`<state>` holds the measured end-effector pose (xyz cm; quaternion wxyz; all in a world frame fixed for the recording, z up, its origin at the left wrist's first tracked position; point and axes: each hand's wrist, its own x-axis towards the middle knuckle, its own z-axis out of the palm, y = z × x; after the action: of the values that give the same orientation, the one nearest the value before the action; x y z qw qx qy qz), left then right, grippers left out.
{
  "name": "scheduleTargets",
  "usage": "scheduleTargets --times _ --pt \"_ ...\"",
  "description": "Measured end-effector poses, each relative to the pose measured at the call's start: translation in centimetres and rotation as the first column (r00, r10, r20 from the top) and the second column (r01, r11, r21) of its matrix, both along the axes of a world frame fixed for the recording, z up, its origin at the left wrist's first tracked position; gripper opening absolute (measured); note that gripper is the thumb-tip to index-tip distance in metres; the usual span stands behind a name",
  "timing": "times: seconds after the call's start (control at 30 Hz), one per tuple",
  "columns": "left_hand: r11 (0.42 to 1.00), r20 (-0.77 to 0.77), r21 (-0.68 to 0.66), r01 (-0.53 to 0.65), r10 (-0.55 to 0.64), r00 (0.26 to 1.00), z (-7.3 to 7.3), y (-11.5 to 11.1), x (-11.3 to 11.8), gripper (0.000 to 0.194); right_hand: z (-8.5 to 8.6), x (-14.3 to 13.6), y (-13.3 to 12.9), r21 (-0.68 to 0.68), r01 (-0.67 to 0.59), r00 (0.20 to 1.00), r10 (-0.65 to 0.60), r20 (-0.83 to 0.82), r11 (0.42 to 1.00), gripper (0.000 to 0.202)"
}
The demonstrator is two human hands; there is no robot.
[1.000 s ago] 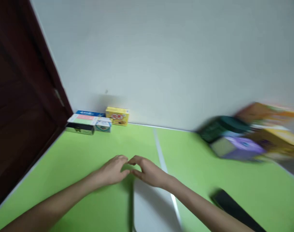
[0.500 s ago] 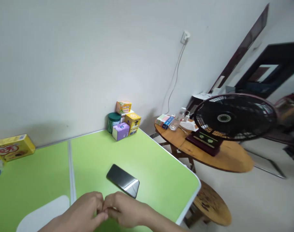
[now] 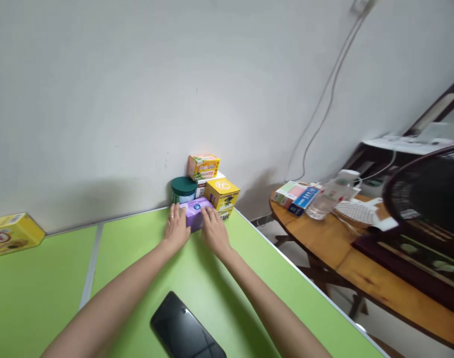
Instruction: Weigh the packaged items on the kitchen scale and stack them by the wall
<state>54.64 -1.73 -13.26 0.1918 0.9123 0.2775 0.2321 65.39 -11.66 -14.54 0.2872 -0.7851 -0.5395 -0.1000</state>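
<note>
Between my two hands stands a purple packet (image 3: 194,208), probably of tissues, on the green table (image 3: 133,238). My left hand (image 3: 176,229) presses its left side, with a ring on one finger. Against the right side lie the fingers of my right hand (image 3: 215,229). Right behind the packet is a jar with a dark green lid (image 3: 184,186). Stacked yellow boxes (image 3: 223,194) stand at its right, and an orange and yellow box (image 3: 203,166) rests on a white box at the back.
A black phone (image 3: 185,328) lies near the table's front. Far left is a yellow snack box (image 3: 16,232). Beyond the right edge, a wooden table (image 3: 312,248) holds small boxes, a clear bottle (image 3: 329,196) and a fan (image 3: 431,199). The wall (image 3: 137,99) closes the back.
My hands were together near the front of the table. They have reached forward, separated and closed on the purple packet from both sides. The view has moved nearer the stacked boxes.
</note>
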Motion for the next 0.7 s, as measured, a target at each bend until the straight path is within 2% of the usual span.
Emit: scheduleTargets --times 0.1,0.2,0.3,0.37,0.43,0.47,0.53,0.6,0.7 --pt "0.999 0.066 -0.050 -0.008 0.011 0.998 -1.3 1.0 0.7 0.053 -0.8 0.7 0.7 -0.008 0.010 1.000 -0.010 0.011 1.000 0.059" --pt "0.993 0.109 -0.113 0.026 -0.013 0.994 -1.8 1.0 0.9 0.046 -1.3 0.6 0.3 0.005 0.042 0.998 -0.042 0.046 0.999 0.054" --pt "0.991 0.117 -0.117 0.068 -0.054 0.992 -1.4 0.3 0.0 0.040 -1.2 0.3 -1.0 0.043 0.038 0.998 -0.040 0.053 0.998 0.055" --pt "0.987 0.123 -0.107 0.118 -0.105 0.987 -0.6 -0.5 -2.0 0.039 -0.6 -0.1 -2.4 0.091 0.017 1.000 -0.016 -0.019 0.996 0.062" --pt "0.973 0.134 -0.145 0.177 -0.158 0.978 0.4 -1.2 -5.5 0.039 0.2 -0.9 -4.3 0.124 -0.045 0.982 0.067 -0.178 0.991 0.078" --pt "0.961 0.148 -0.188 0.201 -0.174 0.974 1.0 -1.6 -7.7 0.040 0.7 -1.7 -5.3 0.124 -0.103 0.948 0.135 -0.289 0.987 0.087" --pt "0.923 0.174 -0.294 0.249 -0.205 0.963 2.4 -2.3 -13.0 0.042 1.5 -3.9 -7.1 0.097 -0.264 0.814 0.275 -0.511 0.960 0.098" --pt "0.889 0.180 -0.365 0.278 -0.225 0.958 4.0 -3.4 -18.9 0.043 2.1 -7.4 -8.4 0.070 -0.415 0.669 0.356 -0.652 0.907 0.099" --pt "0.883 0.138 -0.397 0.252 -0.214 0.967 6.1 -5.2 -27.8 0.044 2.7 -14.4 -8.9 0.060 -0.564 0.554 0.430 -0.713 0.824 0.088"
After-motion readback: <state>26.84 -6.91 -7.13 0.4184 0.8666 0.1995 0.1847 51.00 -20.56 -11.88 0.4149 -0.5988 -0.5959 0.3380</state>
